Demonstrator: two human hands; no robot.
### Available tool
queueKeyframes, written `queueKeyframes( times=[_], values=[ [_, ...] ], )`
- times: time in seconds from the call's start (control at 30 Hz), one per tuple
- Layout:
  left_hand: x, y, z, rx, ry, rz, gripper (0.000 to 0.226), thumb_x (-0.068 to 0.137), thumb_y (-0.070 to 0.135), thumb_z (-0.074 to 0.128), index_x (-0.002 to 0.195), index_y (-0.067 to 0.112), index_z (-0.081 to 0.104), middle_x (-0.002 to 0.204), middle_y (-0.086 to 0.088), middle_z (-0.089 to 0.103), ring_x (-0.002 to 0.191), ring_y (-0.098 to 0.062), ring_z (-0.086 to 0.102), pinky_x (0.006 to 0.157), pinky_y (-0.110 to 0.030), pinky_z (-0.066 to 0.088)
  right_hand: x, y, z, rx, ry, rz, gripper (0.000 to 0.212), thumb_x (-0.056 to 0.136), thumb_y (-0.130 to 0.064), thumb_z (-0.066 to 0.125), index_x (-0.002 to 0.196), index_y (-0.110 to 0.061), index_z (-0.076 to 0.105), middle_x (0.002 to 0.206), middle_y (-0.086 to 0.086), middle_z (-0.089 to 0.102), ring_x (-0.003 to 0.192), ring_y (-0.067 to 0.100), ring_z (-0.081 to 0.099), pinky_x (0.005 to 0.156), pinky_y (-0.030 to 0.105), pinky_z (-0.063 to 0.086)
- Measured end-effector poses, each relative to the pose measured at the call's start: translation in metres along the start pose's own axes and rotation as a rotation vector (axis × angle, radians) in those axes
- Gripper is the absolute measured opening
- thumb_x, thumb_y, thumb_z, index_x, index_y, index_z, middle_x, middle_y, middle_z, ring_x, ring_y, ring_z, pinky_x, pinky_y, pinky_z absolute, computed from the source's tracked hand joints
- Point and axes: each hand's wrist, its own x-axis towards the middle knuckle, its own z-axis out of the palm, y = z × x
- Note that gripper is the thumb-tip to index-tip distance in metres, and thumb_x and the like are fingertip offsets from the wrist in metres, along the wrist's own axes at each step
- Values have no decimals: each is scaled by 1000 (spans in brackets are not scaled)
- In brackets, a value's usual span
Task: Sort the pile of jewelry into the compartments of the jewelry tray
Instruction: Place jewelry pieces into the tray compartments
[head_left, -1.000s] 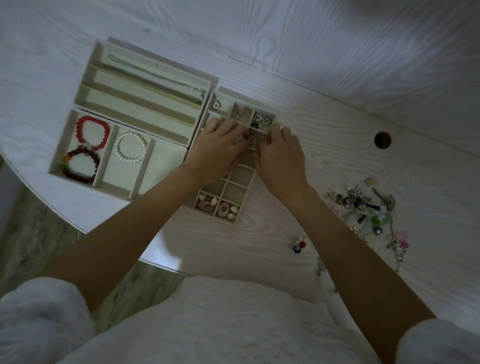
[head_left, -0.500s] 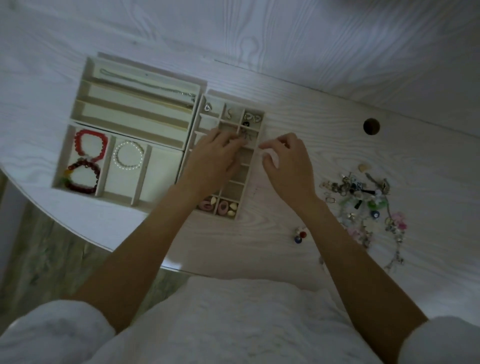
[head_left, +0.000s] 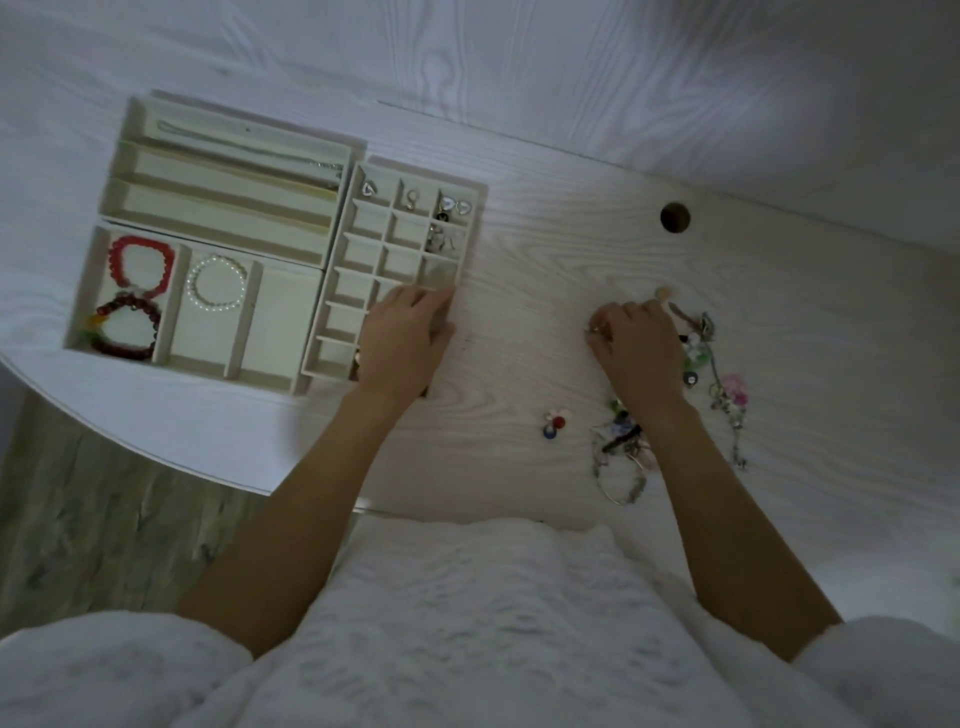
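Note:
The cream jewelry tray stands at the left in three parts: a long-slot part with a chain, a bracelet part with a red bracelet, a dark red bracelet and a pearl bracelet, and a small-cell grid with a few earrings in its top cells. My left hand rests on the grid's lower right corner, fingers loosely bent. My right hand is over the left side of the jewelry pile, fingertips curled down onto a small piece I cannot make out.
A small red, white and blue piece lies alone on the white wood table. Tangled bracelets lie near my right wrist. A round cable hole is at the back right. The table's curved edge runs at the lower left.
Both hands left the grid's top cells. My right hand swung right to the jewelry pile. My left hand slid down to the grid's lower right corner.

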Motion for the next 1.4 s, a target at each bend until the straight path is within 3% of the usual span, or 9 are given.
queueKeyframes(
  times=[0.13, 0.23, 0.33, 0.43, 0.67, 0.87, 1.17, 1.3, 1.4],
  values=[
    [0, 0, 4, -4, 2, -21, 35, 81, 16, 69, 115, 9, 65, 98, -12, 66, 88, -35, 61, 72, -42, 52, 6, -9, -3, -28, 44, -90, 10, 76, -6, 70, 69, -5, 63, 63, 11, 59, 67, 28, 54, 57, 30, 38],
    [0, 1, 5, -10, 10, -41, 36, 82, 15, 68, 117, 11, 65, 99, -11, 66, 89, -32, 61, 71, -42, 52, 12, -21, -1, 35, 36, -124, 8, 80, -9, 63, 74, -5, 67, 73, 11, 62, 74, 30, 54, 64, 33, 43],
    [-1, 2, 6, -11, 23, -45, 36, 82, 14, 68, 117, 11, 65, 99, -10, 65, 88, -31, 61, 70, -41, 51, 19, -35, 2, 230, -67, -55, 25, 89, -23, 48, 84, -9, 68, 85, 7, 64, 82, 24, 51, 72, 32, 39],
    [-2, 2, 7, -7, 29, -52, 36, 81, 14, 69, 117, 11, 65, 98, -10, 65, 86, -31, 61, 70, -41, 51, 21, -38, 3, 381, -104, 59, 15, 92, -18, 54, 92, -12, 67, 84, 4, 64, 79, 17, 50, 67, 25, 32],
    [-4, 1, 9, 8, 41, -47, 37, 80, 13, 69, 117, 10, 65, 95, -11, 64, 81, -31, 62, 68, -40, 50, 10, -19, 0, 451, -32, 162, 18, 93, -13, 53, 106, -11, 65, 88, 4, 66, 80, 17, 56, 73, 32, 47],
    [-6, 1, 9, -2, 75, -34, 35, 82, 16, 66, 116, 11, 66, 90, -8, 64, 76, -27, 62, 64, -38, 52, 14, -28, -3, 295, -17, 23, 19, 86, -18, 63, 102, -8, 65, 92, 9, 63, 85, 26, 54, 76, 33, 39],
    [-6, 1, 11, -3, 65, -64, 34, 80, 15, 67, 113, 11, 67, 88, -7, 64, 74, -27, 62, 63, -36, 51, 34, -56, 0, 42, -17, -89, 14, 71, 3, 72, 62, -5, 64, 52, 7, 56, 45, 22, 51, 46, 20, 24],
    [-5, 1, 7, -30, 91, -28, 29, 82, 23, 63, 107, 10, 70, 88, -6, 66, 78, -27, 62, 67, -36, 51, 39, -65, -5, 234, -98, -44, 13, 91, -12, 55, 86, -5, 65, 73, 9, 65, 62, 23, 59, 54, 31, 45],
    [-4, -9, -4, -129, 180, -88, 32, 88, 34, 52, 102, 12, 71, 90, -4, 67, 82, -25, 60, 72, -35, 48, 56, -90, -19, 483, -89, -80, 8, 90, -14, 58, 87, -8, 63, 72, 7, 67, 62, 21, 62, 59, 34, 51]
  ],
)
